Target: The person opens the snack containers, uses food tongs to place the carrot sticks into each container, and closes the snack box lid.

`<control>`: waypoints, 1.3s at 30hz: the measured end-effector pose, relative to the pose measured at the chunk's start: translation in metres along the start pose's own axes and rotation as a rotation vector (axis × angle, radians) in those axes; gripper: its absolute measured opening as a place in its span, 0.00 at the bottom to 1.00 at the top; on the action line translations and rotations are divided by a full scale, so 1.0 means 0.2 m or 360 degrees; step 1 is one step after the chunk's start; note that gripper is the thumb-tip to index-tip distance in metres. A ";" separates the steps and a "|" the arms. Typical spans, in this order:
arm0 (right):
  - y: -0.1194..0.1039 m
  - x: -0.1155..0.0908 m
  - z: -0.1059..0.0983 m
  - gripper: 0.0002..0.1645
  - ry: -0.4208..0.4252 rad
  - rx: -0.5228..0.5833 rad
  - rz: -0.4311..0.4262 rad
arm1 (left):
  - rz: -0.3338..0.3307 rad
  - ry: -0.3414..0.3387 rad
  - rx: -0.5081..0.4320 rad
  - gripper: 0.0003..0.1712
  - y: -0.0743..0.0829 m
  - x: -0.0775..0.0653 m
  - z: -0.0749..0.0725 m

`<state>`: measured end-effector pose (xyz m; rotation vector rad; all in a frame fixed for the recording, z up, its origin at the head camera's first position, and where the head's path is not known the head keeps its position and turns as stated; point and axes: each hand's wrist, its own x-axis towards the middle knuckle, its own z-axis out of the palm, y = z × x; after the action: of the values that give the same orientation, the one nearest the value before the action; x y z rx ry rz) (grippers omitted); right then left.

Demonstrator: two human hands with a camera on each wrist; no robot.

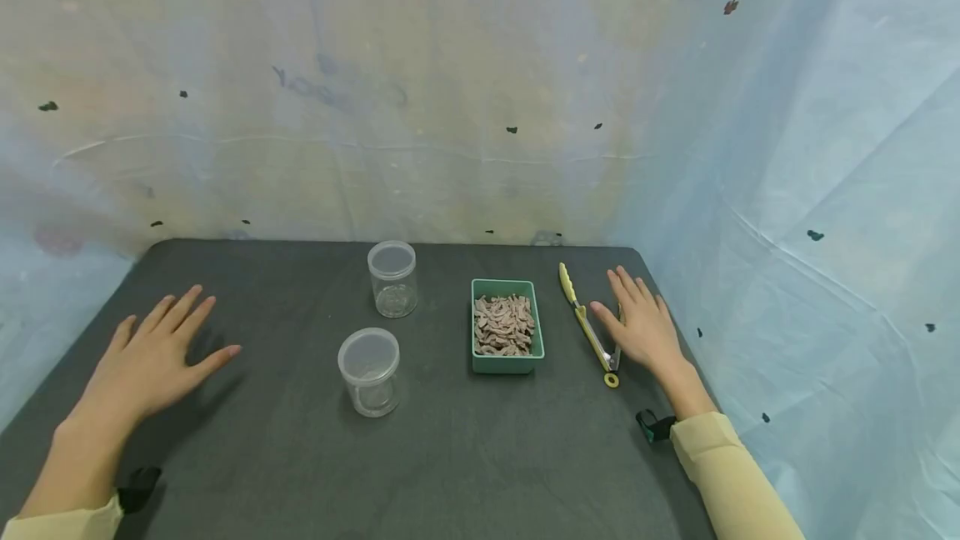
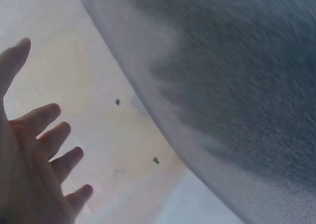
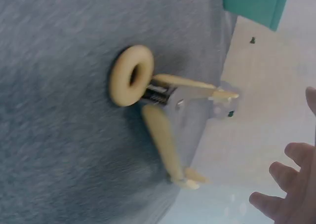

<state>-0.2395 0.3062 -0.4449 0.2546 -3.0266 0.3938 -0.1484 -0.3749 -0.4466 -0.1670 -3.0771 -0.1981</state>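
Observation:
My left hand (image 1: pixel 150 361) hovers over the left side of the table with its fingers spread, holding nothing. In the left wrist view that hand (image 2: pixel 34 160) shows only bare table beyond its fingers. My right hand (image 1: pixel 641 323), also spread, is above a pair of yellow-handled tongs (image 1: pixel 588 327) and partly hides one arm of them. The right wrist view shows the tongs (image 3: pixel 163 98) lying splayed on the table, their ring end toward the camera, apart from the right hand's fingertips (image 3: pixel 284 174). A green tray (image 1: pixel 507 364) of greyish-brown curled strips (image 1: pixel 504 325) sits left of the tongs.
Two clear lidded jars stand left of the tray: a nearer jar (image 1: pixel 371 373) and a farther jar (image 1: pixel 393 280). The dark table (image 1: pixel 450 473) ends at a pale, patterned sheet (image 1: pixel 450 107) hanging behind and along the sides.

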 end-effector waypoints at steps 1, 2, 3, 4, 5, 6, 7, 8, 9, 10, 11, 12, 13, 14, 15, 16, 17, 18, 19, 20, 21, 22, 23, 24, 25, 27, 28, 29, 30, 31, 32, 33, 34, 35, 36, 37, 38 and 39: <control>-0.01 0.00 -0.01 0.50 0.0026 0.0012 -0.0007 | 0.0017 0.0036 0.0001 0.60 0.01 0.00 -0.01; -0.02 0.00 -0.02 0.50 0.0057 0.0023 -0.0022 | 0.0036 0.0074 0.0000 0.58 0.03 0.00 -0.02; -0.04 0.00 -0.03 0.49 0.0092 0.0036 -0.0040 | 0.0056 0.0112 0.0000 0.57 0.05 0.00 -0.03; -0.05 0.00 -0.03 0.48 0.0128 0.0047 -0.0058 | 0.0078 0.0152 -0.0008 0.55 0.06 0.00 -0.04; -0.07 0.00 -0.04 0.47 0.0163 0.0060 -0.0079 | 0.0105 0.0193 -0.0017 0.53 0.08 0.00 -0.05; -0.09 0.00 -0.05 0.46 0.0203 0.0075 -0.0102 | 0.0133 0.0240 -0.0018 0.50 0.10 -0.01 -0.07; -0.10 0.00 -0.05 0.45 0.0243 0.0091 -0.0123 | 0.0163 0.0288 -0.0022 0.48 0.12 -0.01 -0.08; -0.12 0.00 -0.06 0.44 0.0281 0.0105 -0.0144 | 0.0197 0.0339 -0.0027 0.45 0.13 -0.01 -0.10; -0.14 -0.01 -0.06 0.43 0.0314 0.0119 -0.0163 | 0.0232 0.0392 -0.0033 0.42 0.15 -0.01 -0.11; -0.16 0.00 -0.07 0.42 0.0343 0.0131 -0.0180 | 0.0266 0.0452 -0.0043 0.39 0.17 0.00 -0.12; -0.18 -0.01 -0.07 0.41 0.0367 0.0145 -0.0200 | 0.0301 0.0514 -0.0050 0.37 0.20 0.00 -0.13; -0.20 -0.01 -0.08 0.40 0.0389 0.0158 -0.0219 | 0.0332 0.0576 -0.0061 0.35 0.22 0.00 -0.14; -0.22 -0.01 -0.08 0.39 0.0402 0.0171 -0.0238 | 0.0370 0.0642 -0.0083 0.33 0.24 0.01 -0.15; -0.24 -0.01 -0.09 0.38 0.0411 0.0188 -0.0259 | 0.0404 0.0702 -0.0102 0.32 0.27 0.01 -0.16; -0.26 -0.01 -0.09 0.37 0.0419 0.0201 -0.0279 | 0.0433 0.0756 -0.0124 0.30 0.29 0.01 -0.17; -0.29 -0.02 -0.10 0.37 0.0424 0.0216 -0.0298 | 0.0463 0.0807 -0.0148 0.29 0.32 0.02 -0.18; -0.31 -0.02 -0.10 0.37 0.0428 0.0232 -0.0319 | 0.0493 0.0850 -0.0173 0.29 0.34 0.02 -0.19; -0.34 -0.02 -0.11 0.36 0.0435 0.0251 -0.0345 | 0.0525 0.0886 -0.0195 0.28 0.36 0.03 -0.20; -0.36 -0.02 -0.11 0.36 0.0443 0.0272 -0.0372 | 0.0556 0.0917 -0.0215 0.27 0.38 0.03 -0.20; -0.38 -0.03 -0.11 0.36 0.0452 0.0292 -0.0402 | 0.0583 0.0937 -0.0232 0.27 0.40 0.04 -0.21; -0.41 -0.03 -0.11 0.35 0.0462 0.0309 -0.0438 | 0.0614 0.0952 -0.0260 0.26 0.42 0.04 -0.22; -0.43 -0.03 -0.11 0.35 0.0474 0.0318 -0.0478 | 0.0644 0.0963 -0.0283 0.27 0.45 0.05 -0.23; -0.46 -0.03 -0.11 0.35 0.0486 0.0329 -0.0524 | 0.0670 0.0967 -0.0306 0.26 0.47 0.05 -0.23; -0.48 -0.03 -0.11 0.35 0.0498 0.0339 -0.0571 | 0.0694 0.0965 -0.0334 0.26 0.49 0.05 -0.24; -0.50 -0.03 -0.11 0.35 0.0505 0.0348 -0.0618 | 0.0713 0.0957 -0.0367 0.27 0.51 0.06 -0.24; -0.56 -0.03 -0.10 0.35 0.0509 0.0365 -0.0701 | 0.0740 0.0931 -0.0448 0.29 0.55 0.06 -0.24; -0.58 -0.03 -0.09 0.35 0.0503 0.0375 -0.0736 | 0.0749 0.0913 -0.0485 0.31 0.57 0.06 -0.24; -0.60 -0.03 -0.09 0.35 0.0493 0.0387 -0.0767 | 0.0760 0.0900 -0.0525 0.31 0.58 0.06 -0.24; -0.63 -0.03 -0.08 0.34 0.0481 0.0400 -0.0795 | 0.0774 0.0885 -0.0561 0.32 0.60 0.07 -0.24; -0.65 -0.03 -0.08 0.34 0.0467 0.0409 -0.0823 | 0.0788 0.0871 -0.0590 0.32 0.61 0.07 -0.23; -0.68 -0.03 -0.07 0.34 0.0453 0.0417 -0.0850 | 0.0802 0.0857 -0.0612 0.32 0.62 0.07 -0.22; -0.70 -0.03 -0.06 0.34 0.0437 0.0428 -0.0880 | 0.0813 0.0842 -0.0631 0.32 0.64 0.08 -0.21; -0.72 -0.03 -0.05 0.34 0.0419 0.0437 -0.0903 | 0.0825 0.0823 -0.0644 0.32 0.65 0.08 -0.20; -0.74 -0.04 -0.04 0.34 0.0403 0.0450 -0.0927 | 0.0839 0.0804 -0.0654 0.32 0.66 0.08 -0.19; -0.76 -0.04 -0.03 0.34 0.0383 0.0469 -0.0946 | 0.0847 0.0779 -0.0659 0.32 0.67 0.08 -0.17; -0.78 -0.05 -0.02 0.34 0.0358 0.0487 -0.0961 | 0.0853 0.0754 -0.0661 0.33 0.68 0.08 -0.16; -0.81 -0.05 -0.01 0.34 0.0337 0.0509 -0.0973 | 0.0857 0.0727 -0.0660 0.34 0.68 0.09 -0.15; -0.83 -0.06 0.00 0.34 0.0308 0.0531 -0.0976 | 0.0862 0.0700 -0.0665 0.34 0.69 0.09 -0.14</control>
<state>-0.1991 0.1501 -0.4046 1.0551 -2.5028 0.7946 -0.1489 -0.2404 -0.4006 -0.8297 -2.4092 -0.7260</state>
